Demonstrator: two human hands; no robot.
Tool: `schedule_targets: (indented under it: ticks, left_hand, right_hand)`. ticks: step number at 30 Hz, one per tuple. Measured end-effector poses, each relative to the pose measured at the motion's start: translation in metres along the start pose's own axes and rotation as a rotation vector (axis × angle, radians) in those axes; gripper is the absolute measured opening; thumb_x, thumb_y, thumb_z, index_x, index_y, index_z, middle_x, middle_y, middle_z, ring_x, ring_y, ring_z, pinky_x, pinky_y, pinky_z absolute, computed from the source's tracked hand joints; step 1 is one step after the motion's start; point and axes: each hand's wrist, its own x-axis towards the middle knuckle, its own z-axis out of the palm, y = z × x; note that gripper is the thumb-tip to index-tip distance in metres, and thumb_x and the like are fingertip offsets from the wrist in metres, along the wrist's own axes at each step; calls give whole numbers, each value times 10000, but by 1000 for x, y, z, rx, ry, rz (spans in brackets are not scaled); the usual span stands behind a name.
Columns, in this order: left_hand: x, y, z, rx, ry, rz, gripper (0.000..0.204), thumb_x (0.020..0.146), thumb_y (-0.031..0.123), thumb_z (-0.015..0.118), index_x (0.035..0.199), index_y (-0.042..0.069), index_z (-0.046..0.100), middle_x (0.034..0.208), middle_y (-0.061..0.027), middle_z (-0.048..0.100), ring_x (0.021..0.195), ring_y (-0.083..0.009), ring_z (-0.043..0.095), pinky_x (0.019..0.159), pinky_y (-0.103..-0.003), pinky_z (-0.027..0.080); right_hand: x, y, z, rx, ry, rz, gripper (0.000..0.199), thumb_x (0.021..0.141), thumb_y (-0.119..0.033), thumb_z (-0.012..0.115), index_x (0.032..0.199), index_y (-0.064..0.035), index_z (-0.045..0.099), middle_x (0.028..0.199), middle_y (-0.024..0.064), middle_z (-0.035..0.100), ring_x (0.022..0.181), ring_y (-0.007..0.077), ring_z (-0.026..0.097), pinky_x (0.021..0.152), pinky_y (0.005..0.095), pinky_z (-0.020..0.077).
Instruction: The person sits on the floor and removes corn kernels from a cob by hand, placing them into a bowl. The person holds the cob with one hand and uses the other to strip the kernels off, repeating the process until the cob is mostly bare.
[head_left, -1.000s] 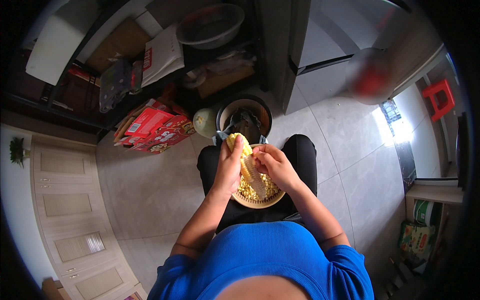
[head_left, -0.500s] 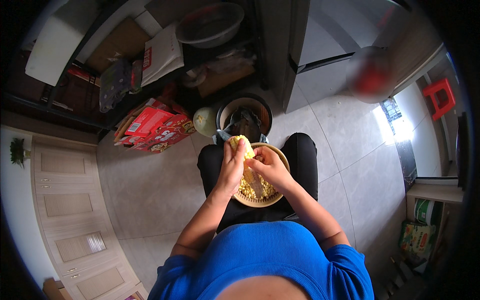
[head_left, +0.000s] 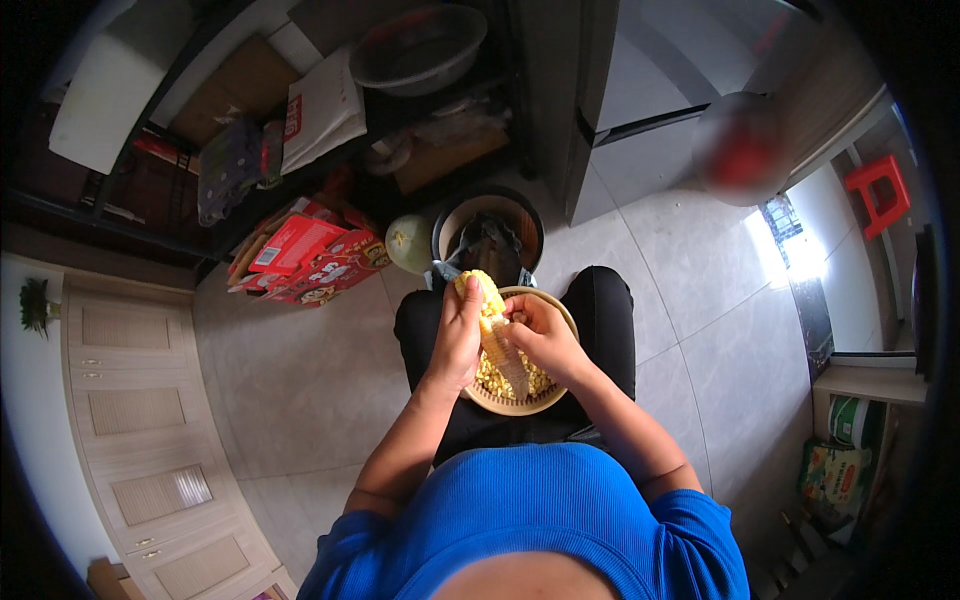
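A corn cob [head_left: 491, 306] is held upright but slanted over my lap, with yellow kernels on its top and a stripped, paler stretch lower down. My left hand [head_left: 457, 346] is wrapped around it from the left, thumb lying along the kernels. From the other side my right hand [head_left: 549, 340] is closed, its thumb and bent fingers pressed to the cob's right side; its fingertips are partly hidden. Underneath, a round tan basket [head_left: 522, 407] rests between my thighs, holding many loose yellow kernels [head_left: 488, 381].
Just beyond my knees stands a bin [head_left: 541, 232] with a dark bag, beside a pale green melon [head_left: 408, 243]. Red cartons [head_left: 315, 255] lie left of them, below a dark shelf [head_left: 395, 140]. A grey fridge [head_left: 650, 150] is at the far right, a red stool [head_left: 879, 197] farther right.
The cob has tilted slightly in my left hand, and more of its stripped side shows. My right thumb has shifted a little along the kernels. The basket has stayed in place.
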Motion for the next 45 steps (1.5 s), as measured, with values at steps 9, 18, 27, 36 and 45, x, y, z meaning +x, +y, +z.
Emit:
schedule_targets:
  ticks: [9,18,27,36,45]
  left_hand:
    - [1,2,0,16,-13,46,286,941,321,396,1102,87,424,969,-17,488,887,-94,485,789,-241,401]
    - [1,-2,-1,16,-40,58,296,946,320,382,1121,84,417,999,-21,483,908,-93,482,799,-246,405]
    - [0,-5,-2,51,-39,106,302,952,315,360,1139,81,407,1000,-25,482,908,-95,483,801,-248,405]
    - [-2,7,1,-142,-42,55,321,949,331,358,1133,80,437,994,-38,501,901,-114,499,804,-255,412]
    - [-2,7,7,-206,95,94,392,933,373,339,1139,64,462,946,-62,533,861,-139,523,788,-279,433]
  right_hand:
    - [0,-16,0,-8,-32,84,183,827,-139,539,941,3,519,838,25,537,755,75,506,683,207,418]
    - [0,-12,0,-3,-15,50,174,801,-116,519,931,0,522,811,17,526,734,72,496,662,206,411]
    - [2,-9,-1,-12,-25,54,184,797,-127,524,927,2,509,815,22,521,734,74,489,650,205,406]
    - [0,-19,-2,66,-69,60,176,816,-104,544,950,1,498,860,25,526,781,72,504,686,202,418]
    - [-1,-25,7,118,-47,16,160,816,-126,580,911,-30,495,802,3,513,715,49,478,657,187,405]
